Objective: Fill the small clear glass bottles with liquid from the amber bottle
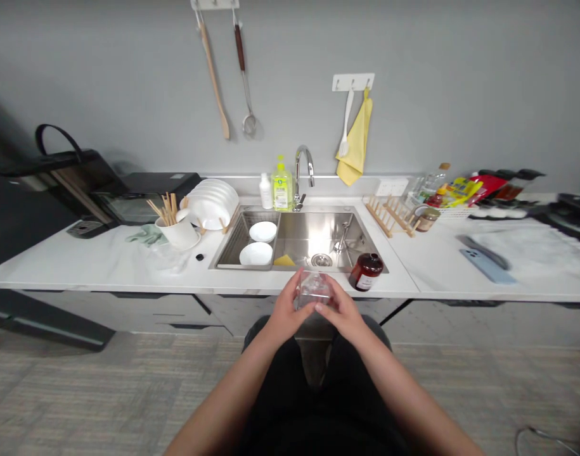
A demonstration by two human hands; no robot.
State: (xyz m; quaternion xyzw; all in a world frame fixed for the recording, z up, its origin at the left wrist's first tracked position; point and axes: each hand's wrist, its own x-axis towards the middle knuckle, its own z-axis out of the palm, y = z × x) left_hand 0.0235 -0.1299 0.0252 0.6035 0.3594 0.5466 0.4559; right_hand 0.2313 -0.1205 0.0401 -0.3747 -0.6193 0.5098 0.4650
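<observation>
Between my left hand [288, 305] and my right hand [340, 304] is a small clear plastic container [313, 288], held in front of the counter's front edge. Fingers of both hands wrap its sides, and the thumbs nearly meet at the near side. What is inside the container, if anything, I cannot make out. Just right of my right hand, a brown bottle [366, 272] with a pale label stands on the counter by the sink's corner. Beyond my hands lies the steel sink [309, 225], with a yellow sponge or cloth [284, 260] at its near side.
Two white bowls [256, 254] sit in the sink's left rack. Left stand a chopstick holder [181, 233], racked plates [213, 196] and a small black cap [199, 257]. Behind are a soap bottle [282, 187] and the faucet [298, 177]. Rightward are a wooden rack [389, 215] and a phone [488, 265].
</observation>
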